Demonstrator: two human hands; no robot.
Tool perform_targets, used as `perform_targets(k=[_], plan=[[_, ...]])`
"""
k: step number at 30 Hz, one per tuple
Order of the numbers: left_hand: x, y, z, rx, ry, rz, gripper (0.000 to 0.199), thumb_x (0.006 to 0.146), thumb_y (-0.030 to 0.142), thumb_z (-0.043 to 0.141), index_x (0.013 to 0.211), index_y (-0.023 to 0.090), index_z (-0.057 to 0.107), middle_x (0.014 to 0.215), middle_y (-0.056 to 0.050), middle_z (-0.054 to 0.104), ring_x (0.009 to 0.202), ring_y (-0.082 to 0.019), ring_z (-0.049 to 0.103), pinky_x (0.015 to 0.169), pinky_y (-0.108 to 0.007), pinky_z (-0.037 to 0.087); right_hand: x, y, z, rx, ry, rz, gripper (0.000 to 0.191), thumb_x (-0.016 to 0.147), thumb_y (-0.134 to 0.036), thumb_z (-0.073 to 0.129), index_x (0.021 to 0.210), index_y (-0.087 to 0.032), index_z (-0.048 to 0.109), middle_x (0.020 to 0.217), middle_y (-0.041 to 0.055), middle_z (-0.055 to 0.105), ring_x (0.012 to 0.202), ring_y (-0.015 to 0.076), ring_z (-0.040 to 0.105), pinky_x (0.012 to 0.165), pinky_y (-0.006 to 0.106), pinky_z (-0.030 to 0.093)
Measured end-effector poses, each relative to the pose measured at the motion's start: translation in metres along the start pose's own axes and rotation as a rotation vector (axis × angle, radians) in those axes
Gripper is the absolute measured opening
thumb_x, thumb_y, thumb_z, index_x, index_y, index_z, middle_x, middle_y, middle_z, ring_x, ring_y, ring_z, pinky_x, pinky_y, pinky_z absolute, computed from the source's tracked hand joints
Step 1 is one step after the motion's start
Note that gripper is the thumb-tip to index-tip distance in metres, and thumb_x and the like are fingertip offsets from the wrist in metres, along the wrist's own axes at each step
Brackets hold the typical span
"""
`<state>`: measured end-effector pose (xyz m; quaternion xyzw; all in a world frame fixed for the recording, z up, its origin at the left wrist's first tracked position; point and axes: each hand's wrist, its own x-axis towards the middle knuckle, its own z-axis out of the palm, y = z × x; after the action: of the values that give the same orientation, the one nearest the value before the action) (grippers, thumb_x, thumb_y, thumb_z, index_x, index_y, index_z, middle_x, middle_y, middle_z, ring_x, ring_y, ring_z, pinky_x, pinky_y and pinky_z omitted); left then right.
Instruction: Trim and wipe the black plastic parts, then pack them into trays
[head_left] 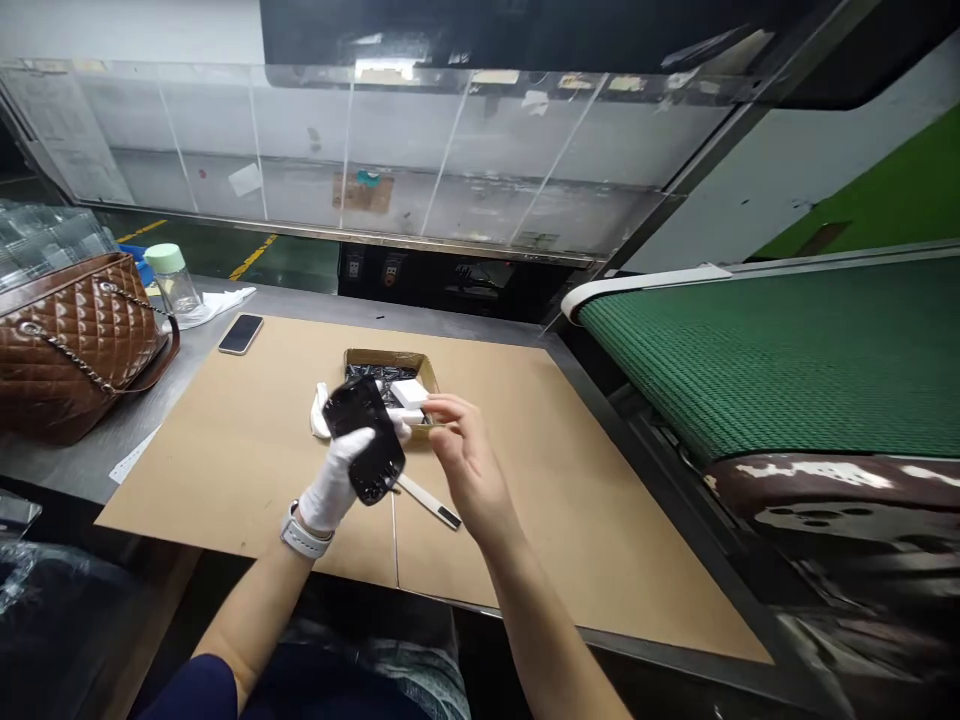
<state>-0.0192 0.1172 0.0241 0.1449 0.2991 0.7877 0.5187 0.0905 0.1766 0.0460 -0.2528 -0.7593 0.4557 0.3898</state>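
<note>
Part, black and glossy, is at frame centre, tilted up off the sheet in the gloved left hand: thumb across the face, fingers behind, so it's pinched between them. Right hand is bare and looks unloaded, thumb and fingers apart and loosely curled, fingertips just beside a white block in the box. Can't tell if they touch it. Step in hand reads as holding and handling the part with the left, right hand free at the box's right side; can't tell which way the right hand is going. Next move calls for a steady left grip first, since the face is shiny and probably slick or easy to mark. Any pick from the box would need the right fingers closed on one block only; another white piece lies close under it, on black plastic. Part also overlaps the box's lower left edge in this view, so clearance there is hard to judge. White strip lies just below the box, between the hands, and looks easy to knock. Phone, upper left of the sheet, is well apart.
</note>
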Motion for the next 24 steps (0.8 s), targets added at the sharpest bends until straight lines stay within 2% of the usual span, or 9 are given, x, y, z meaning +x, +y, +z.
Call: perform_targets(k=[2, 4, 5, 7, 11, 17, 19, 22, 24], plan=[[-0.014, 0.007, -0.007, -0.147, -0.083, -0.106, 0.052, 0.074, 0.054, 0.058, 0.105, 0.013, 0.064, 0.096, -0.011, 0.067, 0.091, -0.028, 0.064, 0.097, -0.051, 0.042, -0.016, 0.011, 0.001, 0.112, -0.156, 0.09, 0.073, 0.073, -0.06, 0.064, 0.134, -0.03, 0.038, 0.143, 0.0078, 0.037, 0.133, 0.0261, 0.033, 0.108, 0.044, 0.03], [-0.023, 0.01, -0.012, -0.299, -0.162, -0.177, 0.059, 0.077, 0.06, 0.05, 0.112, 0.014, 0.061, 0.092, -0.01, 0.067, 0.082, -0.024, 0.065, 0.092, -0.048, 0.045, -0.029, 0.021, 0.009, 0.26, -0.33, 0.196, 0.099, 0.067, -0.058, 0.07, 0.145, -0.032, 0.015, 0.151, 0.0075, 0.026, 0.138, 0.0257, 0.026, 0.11, 0.044, 0.029], [-0.026, 0.011, -0.014, -0.356, -0.186, -0.195, 0.06, 0.078, 0.061, 0.05, 0.114, 0.015, 0.06, 0.091, -0.009, 0.067, 0.08, -0.023, 0.065, 0.091, -0.046, 0.045, -0.034, 0.024, 0.014, 0.316, -0.359, 0.237, 0.103, 0.068, -0.058, 0.07, 0.147, -0.032, 0.009, 0.152, 0.0077, 0.025, 0.139, 0.0253, 0.025, 0.111, 0.043, 0.029], [-0.029, 0.011, -0.015, -0.409, -0.213, -0.222, 0.062, 0.078, 0.062, 0.049, 0.116, 0.014, 0.059, 0.089, -0.009, 0.067, 0.078, -0.022, 0.064, 0.087, -0.043, 0.047, -0.041, 0.026, 0.023, 0.376, -0.33, 0.276, 0.107, 0.068, -0.06, 0.069, 0.148, -0.03, 0.005, 0.152, 0.0085, 0.025, 0.139, 0.0251, 0.024, 0.112, 0.043, 0.027], [-0.028, 0.01, -0.016, -0.468, -0.192, -0.272, 0.062, 0.079, 0.06, 0.047, 0.119, 0.012, 0.057, 0.09, -0.01, 0.066, 0.079, -0.021, 0.063, 0.084, -0.038, 0.047, -0.046, 0.022, 0.033, 0.411, -0.369, 0.263, 0.121, 0.059, -0.059, 0.076, 0.148, -0.03, 0.0, 0.151, 0.0091, 0.026, 0.139, 0.0257, 0.025, 0.113, 0.043, 0.026], [-0.031, 0.009, -0.018, -0.371, -0.177, -0.209, 0.052, 0.08, 0.056, 0.046, 0.103, 0.012, 0.064, 0.08, -0.009, 0.065, 0.071, -0.022, 0.063, 0.081, -0.043, 0.048, -0.048, 0.022, 0.046, 0.398, -0.205, 0.313, 0.105, 0.073, -0.049, 0.069, 0.148, -0.03, -0.001, 0.147, 0.0083, 0.036, 0.133, 0.024, 0.038, 0.11, 0.043, 0.033], [-0.033, 0.007, -0.021, -0.301, -0.138, -0.193, 0.049, 0.079, 0.054, 0.049, 0.097, 0.012, 0.065, 0.079, -0.009, 0.066, 0.073, -0.024, 0.064, 0.083, -0.045, 0.048, -0.048, 0.025, 0.049, 0.366, -0.22, 0.313, 0.101, 0.075, -0.048, 0.067, 0.148, -0.03, 0.0, 0.143, 0.0086, 0.042, 0.13, 0.0245, 0.042, 0.108, 0.044, 0.036], [-0.033, 0.004, -0.026, -0.248, -0.036, -0.156, 0.042, 0.079, 0.049, 0.052, 0.095, 0.012, 0.066, 0.081, -0.009, 0.068, 0.075, -0.023, 0.066, 0.084, -0.042, 0.049, -0.047, 0.031, 0.052, 0.231, -0.272, 0.293, 0.1, 0.073, -0.046, 0.069, 0.148, -0.027, 0.007, 0.144, 0.0095, 0.04, 0.134, 0.0264, 0.035, 0.11, 0.045, 0.032], [-0.032, 0.001, -0.028, -0.229, 0.049, -0.104, 0.041, 0.08, 0.047, 0.051, 0.092, 0.012, 0.068, 0.082, -0.008, 0.07, 0.075, -0.022, 0.067, 0.085, -0.039, 0.05, -0.048, 0.038, 0.057, 0.12, -0.223, 0.233, 0.088, 0.078, -0.045, 0.064, 0.147, -0.025, 0.014, 0.148, 0.01, 0.032, 0.139, 0.0264, 0.026, 0.113, 0.047, 0.025]])
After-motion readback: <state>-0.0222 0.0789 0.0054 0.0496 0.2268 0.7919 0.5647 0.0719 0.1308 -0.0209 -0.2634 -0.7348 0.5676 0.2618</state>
